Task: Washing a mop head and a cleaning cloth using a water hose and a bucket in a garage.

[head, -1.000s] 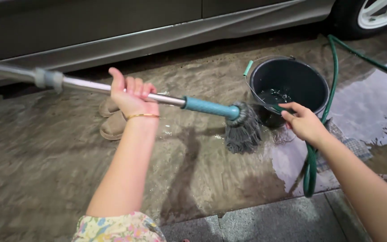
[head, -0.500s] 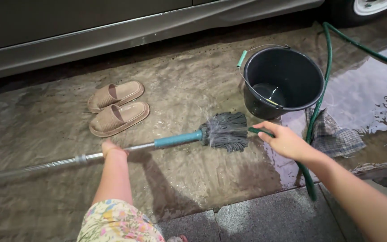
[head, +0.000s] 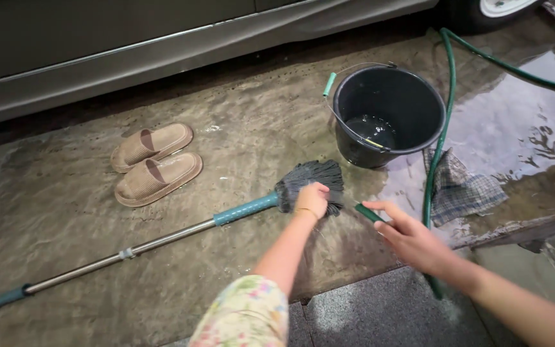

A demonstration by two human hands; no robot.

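The left hand [head: 313, 198] presses closed on the grey mop head [head: 309, 183], which lies on the wet concrete floor [head: 239, 141]; the right hand [head: 412, 241] pinches a small green piece [head: 369, 213]. Beyond stand a black bucket [head: 390, 115], green hose [head: 448, 96], slippers [head: 155, 164] and car [head: 130, 38].

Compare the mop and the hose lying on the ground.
The mop has a straight metal pole with teal grips, while the hose is green, soft and curving. The mop lies flat across damp concrete with the left hand pressing its grey head; the hose snakes past the bucket through a puddle, its end at the right hand. Both are long, thin and wet.
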